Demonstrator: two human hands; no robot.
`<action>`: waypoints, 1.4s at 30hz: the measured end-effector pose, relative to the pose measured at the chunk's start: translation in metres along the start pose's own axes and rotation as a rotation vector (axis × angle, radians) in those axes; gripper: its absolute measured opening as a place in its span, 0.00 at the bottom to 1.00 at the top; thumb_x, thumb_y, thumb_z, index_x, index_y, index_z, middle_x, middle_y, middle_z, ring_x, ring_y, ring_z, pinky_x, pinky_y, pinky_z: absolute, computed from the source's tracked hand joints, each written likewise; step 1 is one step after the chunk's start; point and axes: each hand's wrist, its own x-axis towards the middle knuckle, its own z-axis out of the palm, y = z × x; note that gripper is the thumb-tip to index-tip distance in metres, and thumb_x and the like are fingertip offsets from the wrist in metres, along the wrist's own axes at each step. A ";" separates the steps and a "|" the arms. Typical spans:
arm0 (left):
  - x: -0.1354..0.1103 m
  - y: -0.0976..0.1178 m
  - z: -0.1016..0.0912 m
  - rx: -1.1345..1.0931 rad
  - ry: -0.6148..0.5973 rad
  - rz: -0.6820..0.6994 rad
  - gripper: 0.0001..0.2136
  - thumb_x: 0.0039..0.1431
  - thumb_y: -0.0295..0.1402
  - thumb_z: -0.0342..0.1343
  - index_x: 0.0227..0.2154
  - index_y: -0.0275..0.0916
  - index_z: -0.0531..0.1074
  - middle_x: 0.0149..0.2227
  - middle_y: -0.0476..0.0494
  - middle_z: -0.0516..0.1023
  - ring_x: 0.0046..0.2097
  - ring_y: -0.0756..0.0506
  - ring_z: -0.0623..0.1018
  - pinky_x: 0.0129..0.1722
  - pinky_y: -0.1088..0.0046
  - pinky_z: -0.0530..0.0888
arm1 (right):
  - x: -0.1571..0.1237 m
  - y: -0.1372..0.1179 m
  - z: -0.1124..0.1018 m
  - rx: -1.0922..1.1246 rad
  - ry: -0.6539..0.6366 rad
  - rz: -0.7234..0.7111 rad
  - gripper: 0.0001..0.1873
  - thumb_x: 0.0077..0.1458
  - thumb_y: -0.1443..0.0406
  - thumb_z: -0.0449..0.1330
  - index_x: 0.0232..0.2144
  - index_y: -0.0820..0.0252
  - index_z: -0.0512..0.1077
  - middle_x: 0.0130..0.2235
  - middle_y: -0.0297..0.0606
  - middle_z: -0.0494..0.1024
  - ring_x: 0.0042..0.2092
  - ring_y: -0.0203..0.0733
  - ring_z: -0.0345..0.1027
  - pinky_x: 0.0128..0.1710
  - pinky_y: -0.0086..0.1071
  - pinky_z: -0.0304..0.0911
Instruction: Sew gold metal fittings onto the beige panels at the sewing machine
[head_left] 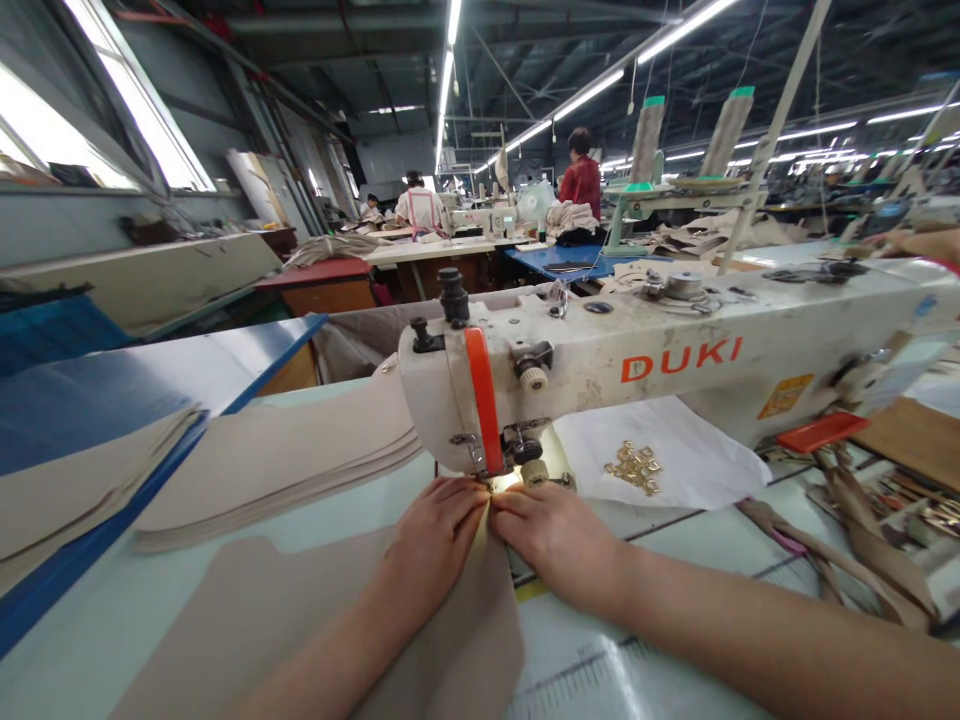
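A large beige fabric panel (300, 600) lies over the front of the table, its narrow end under the needle area of a white sewing machine (585, 350). My left hand (441, 525) rests on this panel with its fingers bunched together, gripping it close to the presser foot. From the right, my right hand (559, 535) meets it there, fingers closed on the panel's edge. The fingertips of both hands nearly touch under the lamp glow. They hide the exact spot where the panel meets the needle.
Stacked beige panels (292, 460) lie left of the machine head. Small gold metal rings (635, 467) sit on a white cloth (697, 455) under the arm. Beige strips (870, 540) and a red tray (823, 432) are at right. Thread cones (646, 145) stand behind; other people work farther back.
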 end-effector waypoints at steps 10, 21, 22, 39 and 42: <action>-0.007 0.006 -0.010 0.022 -0.074 -0.004 0.11 0.61 0.27 0.46 0.38 0.36 0.74 0.39 0.42 0.79 0.42 0.45 0.76 0.46 0.65 0.75 | -0.008 -0.002 -0.002 0.014 0.073 -0.035 0.06 0.58 0.69 0.56 0.38 0.66 0.71 0.44 0.40 0.75 0.47 0.42 0.65 0.50 0.34 0.59; -0.016 -0.001 -0.007 0.126 -0.165 0.049 0.14 0.61 0.26 0.44 0.43 0.34 0.73 0.45 0.38 0.78 0.47 0.45 0.76 0.49 0.65 0.74 | -0.010 -0.005 -0.007 0.030 0.020 -0.098 0.06 0.59 0.68 0.55 0.36 0.66 0.71 0.46 0.40 0.74 0.50 0.41 0.64 0.52 0.32 0.58; -0.016 -0.001 -0.007 0.126 -0.171 0.053 0.14 0.61 0.26 0.44 0.43 0.34 0.72 0.45 0.39 0.78 0.48 0.45 0.76 0.50 0.65 0.74 | -0.009 -0.005 -0.007 0.032 0.014 -0.097 0.06 0.59 0.68 0.55 0.36 0.66 0.71 0.45 0.40 0.74 0.49 0.41 0.64 0.52 0.32 0.58; -0.004 -0.002 -0.005 0.082 -0.148 -0.009 0.12 0.61 0.29 0.45 0.35 0.37 0.75 0.39 0.42 0.80 0.42 0.45 0.77 0.45 0.66 0.75 | -0.006 -0.003 -0.004 0.035 -0.005 -0.085 0.05 0.58 0.68 0.57 0.36 0.65 0.71 0.43 0.40 0.75 0.48 0.40 0.65 0.53 0.32 0.58; 0.003 0.002 -0.005 0.029 -0.095 -0.058 0.09 0.58 0.29 0.50 0.28 0.38 0.76 0.32 0.44 0.80 0.38 0.45 0.76 0.40 0.68 0.75 | -0.006 -0.003 -0.003 0.028 -0.006 -0.085 0.04 0.58 0.69 0.57 0.35 0.65 0.71 0.43 0.40 0.75 0.48 0.40 0.66 0.52 0.32 0.59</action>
